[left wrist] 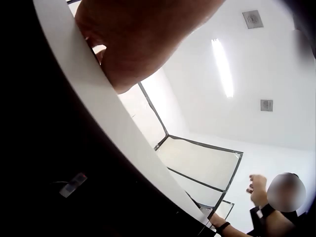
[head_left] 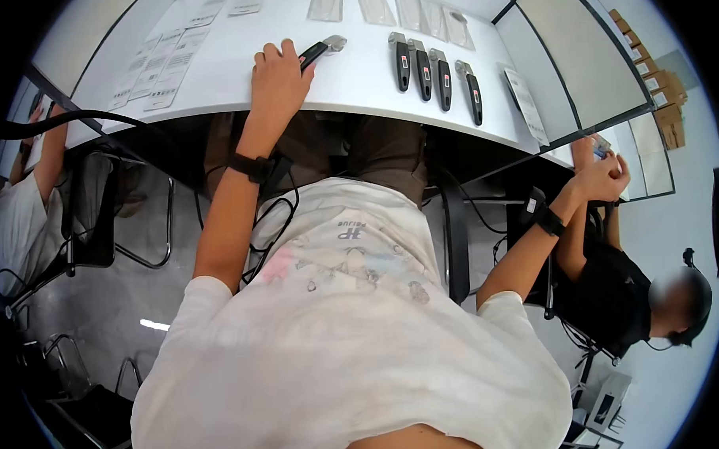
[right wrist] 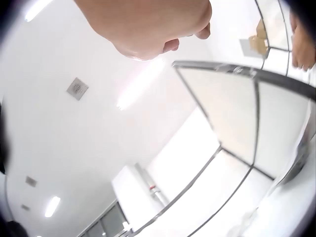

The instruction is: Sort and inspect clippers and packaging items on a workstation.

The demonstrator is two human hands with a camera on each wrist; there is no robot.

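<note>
On the white table, my left hand (head_left: 279, 81) grips a black-handled tool (head_left: 314, 53) with a shiny metal head. The fingers and the back of the hand cover part of its handle. In the left wrist view, that hand (left wrist: 138, 39) fills the top, low over the table edge, and the tool is hidden. My right hand (head_left: 599, 178) is raised off to the right, away from the table tools. Its fingers bend loosely in the right wrist view, where nothing shows in the hand (right wrist: 153, 24). Several matching tools (head_left: 424, 72) lie side by side right of centre.
Printed white cards (head_left: 164, 69) lie at the table's left. Clear plastic packs (head_left: 376, 6) line the back, and another pack (head_left: 525, 104) lies at the right edge. Partition panels (head_left: 583, 46) flank the table. A seated person in black (head_left: 607, 287) is close by on the right.
</note>
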